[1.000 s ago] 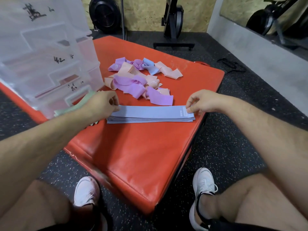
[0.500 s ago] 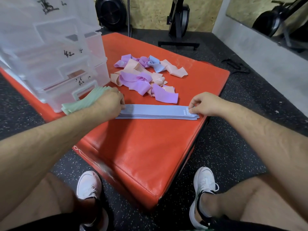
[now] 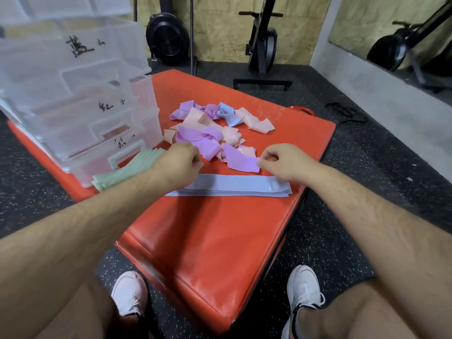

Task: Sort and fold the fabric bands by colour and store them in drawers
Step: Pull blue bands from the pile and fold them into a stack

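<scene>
Head view, looking down over both forearms. I see a red mat point(image 3: 208, 236) on the speckled floor, and all the bands lie on it.

Blue stack point(image 3: 234, 186): flat, squared up, lying crosswise near the mat's near half. Its left end is hidden under the left wrist.

Left hand point(image 3: 179, 163): knuckles up and fingers curled in, just above the stack's left end, at the near edge of the loose pile point(image 3: 210, 133). I cannot tell whether anything is pinched inside the curl.

Right hand point(image 3: 285, 163): over the stack's right end, fingers curled, thumb and forefinger tips close together right at the corner of a purple band point(image 3: 241, 160). I cannot tell whether they touch it or actually nip it.

The loose pile is purple, peach and one blue band, tangled, beyond the hands.

Green stack point(image 3: 127, 170): fanned slightly, to the left of the left hand, against the foot of the clear drawers point(image 3: 80, 101).

The drawers stand on the mat's far left. The fronts I can see are shut, with handwritten marks on them
</scene>
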